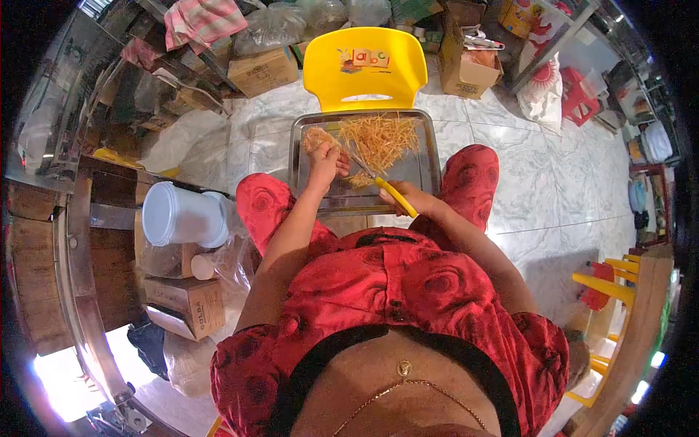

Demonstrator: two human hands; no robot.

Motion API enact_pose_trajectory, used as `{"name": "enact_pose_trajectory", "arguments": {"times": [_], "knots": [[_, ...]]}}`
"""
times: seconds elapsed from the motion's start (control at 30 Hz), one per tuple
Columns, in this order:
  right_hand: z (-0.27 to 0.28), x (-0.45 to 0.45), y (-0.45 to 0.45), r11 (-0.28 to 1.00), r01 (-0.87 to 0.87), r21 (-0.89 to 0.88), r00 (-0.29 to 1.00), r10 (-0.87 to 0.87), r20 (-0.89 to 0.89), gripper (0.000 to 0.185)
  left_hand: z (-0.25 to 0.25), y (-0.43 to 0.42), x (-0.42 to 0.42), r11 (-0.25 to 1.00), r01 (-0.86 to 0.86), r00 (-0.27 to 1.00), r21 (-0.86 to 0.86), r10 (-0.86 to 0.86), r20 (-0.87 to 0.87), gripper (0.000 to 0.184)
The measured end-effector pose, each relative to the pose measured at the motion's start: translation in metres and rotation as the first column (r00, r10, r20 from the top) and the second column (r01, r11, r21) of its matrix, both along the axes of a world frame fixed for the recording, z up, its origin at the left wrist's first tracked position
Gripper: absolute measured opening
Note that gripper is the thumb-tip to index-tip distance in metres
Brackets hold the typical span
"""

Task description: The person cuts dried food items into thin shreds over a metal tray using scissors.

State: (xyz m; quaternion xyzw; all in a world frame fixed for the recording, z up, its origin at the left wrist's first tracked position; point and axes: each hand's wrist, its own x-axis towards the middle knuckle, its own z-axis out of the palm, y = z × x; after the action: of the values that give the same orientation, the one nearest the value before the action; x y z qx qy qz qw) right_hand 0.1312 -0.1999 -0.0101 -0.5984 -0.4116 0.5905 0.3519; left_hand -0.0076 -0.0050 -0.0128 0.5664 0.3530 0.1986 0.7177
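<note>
Our left hand (329,166) pinches a brown lump (319,138) over the tray (301,167) in the upper middle of the frame, while our right hand (405,197) grips a yellow-handled tool (395,197) near thin strips (378,140).

right fingers (386,196) partly hidden behind yellow handle (397,198)

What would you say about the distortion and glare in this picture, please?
Head view: strong wide-angle distortion, the wooden edge at right curving, corners black; white blown-out patches at lower left; glare on the tiled floor beside the person's right knee.
</note>
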Motion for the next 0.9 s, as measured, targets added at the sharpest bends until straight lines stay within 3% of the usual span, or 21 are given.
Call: {"name": "enact_pose_trajectory", "arguments": {"times": [0.17,0.9], "knots": [[0.001,-0.001,0.001,1.000,0.000,-0.003,0.996,0.000,0.089,0.047,-0.002,-0.001,0.001,0.999,0.042,0.999,0.020,-0.043,0.018,0.017],[0.021,-0.003,-0.001,1.000,-0.017,-0.008,0.990,0.018,0.138,0.045,-0.007,0.001,0.000,0.997,0.076,0.997,-0.009,-0.076,-0.004,0.016]]}}
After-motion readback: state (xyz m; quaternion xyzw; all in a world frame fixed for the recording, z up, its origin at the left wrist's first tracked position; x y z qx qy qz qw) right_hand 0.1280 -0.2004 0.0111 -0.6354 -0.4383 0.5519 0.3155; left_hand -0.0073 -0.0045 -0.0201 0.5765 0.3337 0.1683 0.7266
